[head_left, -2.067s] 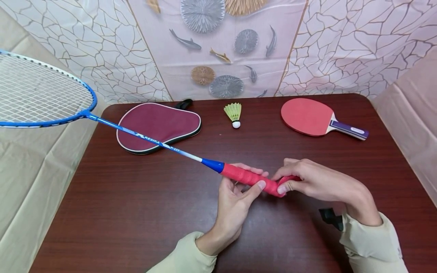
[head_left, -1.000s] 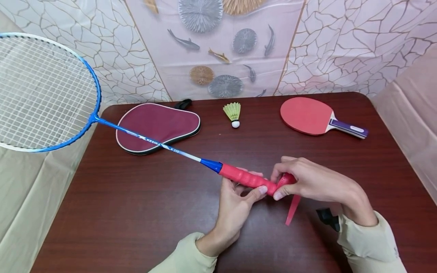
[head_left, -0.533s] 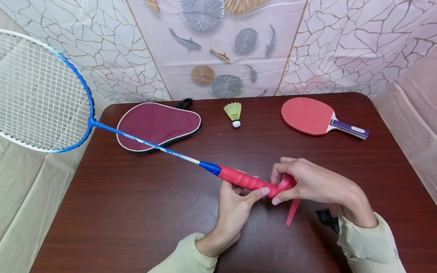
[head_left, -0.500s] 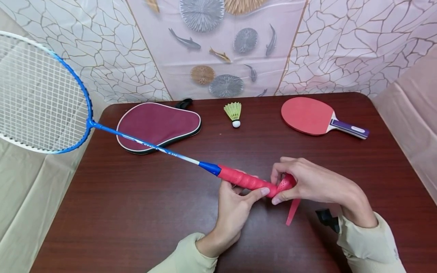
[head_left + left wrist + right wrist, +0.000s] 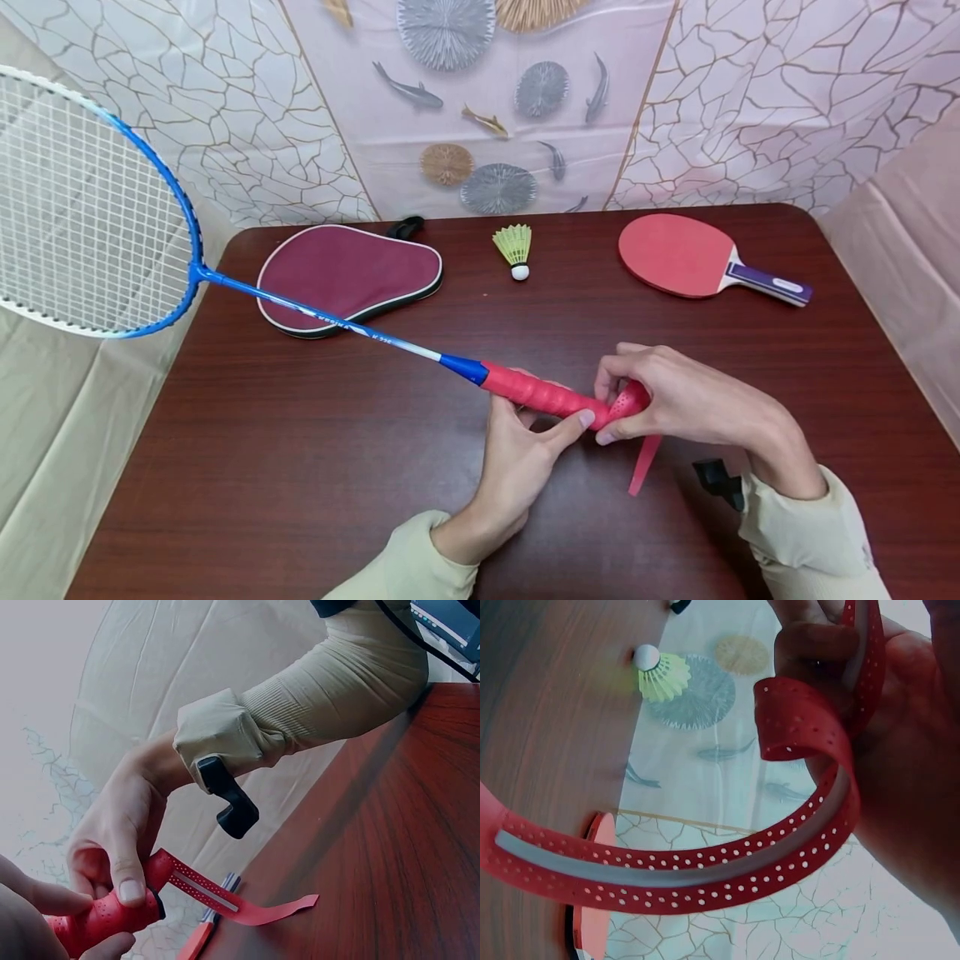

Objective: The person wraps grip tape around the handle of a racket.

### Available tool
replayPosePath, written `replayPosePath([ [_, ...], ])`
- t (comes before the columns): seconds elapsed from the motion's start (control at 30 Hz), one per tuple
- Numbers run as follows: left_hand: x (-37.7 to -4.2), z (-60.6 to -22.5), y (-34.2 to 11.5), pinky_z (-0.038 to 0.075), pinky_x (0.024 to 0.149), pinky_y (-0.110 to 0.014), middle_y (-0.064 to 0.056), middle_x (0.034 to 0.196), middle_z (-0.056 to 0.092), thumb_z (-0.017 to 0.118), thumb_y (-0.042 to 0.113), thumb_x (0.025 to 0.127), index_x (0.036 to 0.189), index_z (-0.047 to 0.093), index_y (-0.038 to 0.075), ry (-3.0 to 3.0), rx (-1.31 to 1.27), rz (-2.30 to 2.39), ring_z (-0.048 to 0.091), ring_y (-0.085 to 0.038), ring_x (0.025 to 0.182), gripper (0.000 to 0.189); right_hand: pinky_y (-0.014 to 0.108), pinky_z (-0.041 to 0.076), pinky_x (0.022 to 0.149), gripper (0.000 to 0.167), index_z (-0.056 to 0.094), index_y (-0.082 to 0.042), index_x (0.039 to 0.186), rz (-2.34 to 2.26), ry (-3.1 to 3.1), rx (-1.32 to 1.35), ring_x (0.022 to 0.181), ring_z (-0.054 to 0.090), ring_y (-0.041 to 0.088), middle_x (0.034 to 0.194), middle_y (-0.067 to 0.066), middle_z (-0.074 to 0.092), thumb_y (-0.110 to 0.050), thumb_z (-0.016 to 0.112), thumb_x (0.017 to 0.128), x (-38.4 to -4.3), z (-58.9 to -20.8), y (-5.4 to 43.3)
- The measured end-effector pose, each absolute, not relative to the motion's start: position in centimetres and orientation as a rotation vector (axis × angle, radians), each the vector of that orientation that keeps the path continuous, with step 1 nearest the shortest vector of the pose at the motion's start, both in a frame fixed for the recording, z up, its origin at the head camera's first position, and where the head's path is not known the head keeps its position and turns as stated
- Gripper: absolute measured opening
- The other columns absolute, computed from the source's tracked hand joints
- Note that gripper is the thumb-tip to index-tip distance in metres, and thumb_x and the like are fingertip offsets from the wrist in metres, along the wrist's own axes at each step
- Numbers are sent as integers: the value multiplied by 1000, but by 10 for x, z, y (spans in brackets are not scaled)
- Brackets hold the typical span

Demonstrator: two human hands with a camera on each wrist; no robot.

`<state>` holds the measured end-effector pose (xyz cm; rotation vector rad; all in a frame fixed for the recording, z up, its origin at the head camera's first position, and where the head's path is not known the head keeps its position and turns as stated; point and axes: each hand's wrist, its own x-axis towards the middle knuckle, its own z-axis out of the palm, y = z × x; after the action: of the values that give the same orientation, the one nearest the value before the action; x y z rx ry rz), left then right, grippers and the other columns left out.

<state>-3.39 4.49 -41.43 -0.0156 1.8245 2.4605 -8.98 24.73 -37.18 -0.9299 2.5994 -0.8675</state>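
A blue and white badminton racket (image 5: 330, 320) slants across the head view, its strung head at far left. My left hand (image 5: 513, 467) grips the red-wrapped handle (image 5: 536, 393) from below, thumb along it close to the butt end. At that end my right hand (image 5: 697, 404) pinches the red grip tape (image 5: 630, 402) between thumb and fingers. A loose tail of tape (image 5: 643, 467) hangs below the right hand. In the left wrist view the perforated tape (image 5: 206, 891) runs off the handle's dark-rimmed end. The right wrist view shows the tape (image 5: 667, 877) curling, with a pale strip along its inner side.
Along the back of the dark wooden table (image 5: 300, 467) lie a maroon paddle case (image 5: 345, 271), a yellow shuttlecock (image 5: 513, 248) and a red table tennis paddle (image 5: 675, 254). A black clip-like piece (image 5: 718, 483) sits at the right sleeve. Patterned cloth stands behind.
Since two seconds ago the racket has turned, showing more of its strung face, and the tape's tail has come into view below my right hand. Little differs over the last half second.
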Motion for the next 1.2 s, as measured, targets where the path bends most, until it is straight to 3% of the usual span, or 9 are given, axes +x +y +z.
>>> replayPosePath([
  [0.2,-35,-416,44,55,74,-31,-12,97,69,80,-1,77,114,42,10,1798,-1,2483,67,-29,91,54,20,49,62,31,65,-34,93,-887,2563,-947,78,54,5,88,-15,57,-52,81,74,-89,-369,252],
  [0.53,-34,-412,42,55,75,-32,-7,101,67,78,-1,79,121,42,13,1836,18,2381,65,-24,92,57,20,50,62,29,65,-37,93,-886,2536,-972,77,56,2,90,-15,57,-25,85,76,-87,-369,255],
  [0.7,-34,-411,44,53,79,-30,-5,107,64,78,6,82,126,37,15,1848,-13,2329,63,-21,97,61,19,48,62,29,63,-37,88,-855,2572,-990,75,55,1,87,-16,55,-24,85,74,-86,-370,254],
  [0.83,-34,-413,46,53,78,-27,-10,110,60,76,6,85,130,33,14,1787,-55,2362,63,-23,100,62,19,47,60,31,61,-36,87,-837,2585,-961,74,54,1,86,-15,55,-26,86,73,-86,-370,254],
  [1.03,-32,-413,48,56,79,-29,-13,116,56,77,2,82,126,38,11,1738,-109,2398,65,-25,98,60,21,47,56,33,58,-34,85,-829,2560,-911,71,53,4,83,-12,54,-34,88,71,-86,-369,252],
  [1.2,-30,-413,49,57,78,-34,-15,109,63,77,-5,78,127,42,5,1688,-99,2483,66,-29,94,61,22,47,55,36,57,-32,85,-848,2543,-892,69,53,5,82,-11,54,-36,89,70,-86,-369,252],
])
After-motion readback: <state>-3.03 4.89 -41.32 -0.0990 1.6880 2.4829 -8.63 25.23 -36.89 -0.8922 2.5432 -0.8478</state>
